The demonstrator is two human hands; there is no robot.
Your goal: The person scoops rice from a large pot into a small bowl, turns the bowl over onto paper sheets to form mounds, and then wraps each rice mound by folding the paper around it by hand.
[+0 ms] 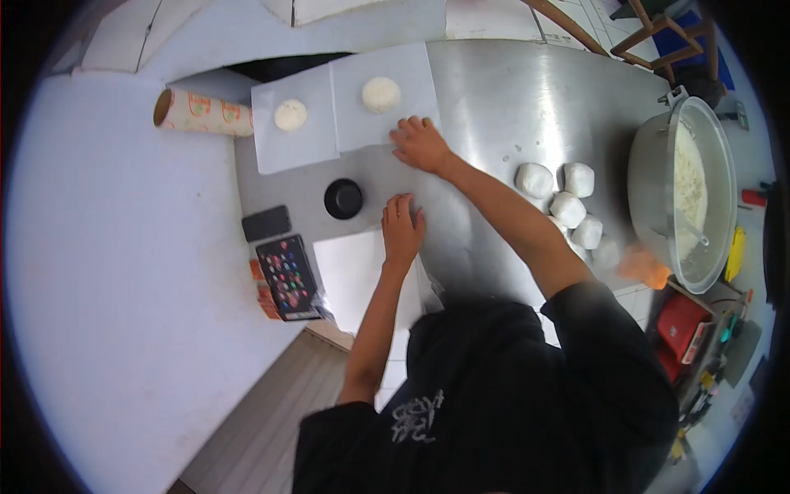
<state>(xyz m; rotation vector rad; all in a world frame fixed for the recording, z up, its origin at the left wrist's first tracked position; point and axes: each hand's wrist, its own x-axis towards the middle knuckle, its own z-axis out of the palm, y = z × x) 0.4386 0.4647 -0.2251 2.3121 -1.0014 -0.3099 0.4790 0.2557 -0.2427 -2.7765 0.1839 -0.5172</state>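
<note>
My right hand (420, 146) rests at the lower right edge of a white paper sheet (415, 70), its fingers spread and slightly bent. On that sheet sits a round mound of rice (381, 95). To its left, a smaller rice mound (290, 115) lies on another paper sheet (276, 152). My left hand (402, 235) is at the top right of a stack of white paper (350, 276), fingers extended and thumb apart, nothing visible in it. A small black bowl (343, 199) stands to the left of my left hand.
Several white wrapped bundles (568, 209) sit on the steel table (485, 82) at right, near a blurred orange shape (644, 265). Beyond is a large pot (650, 169) of rice. At left are a cardboard tube (206, 114), a phone (267, 223) and a tablet (286, 278).
</note>
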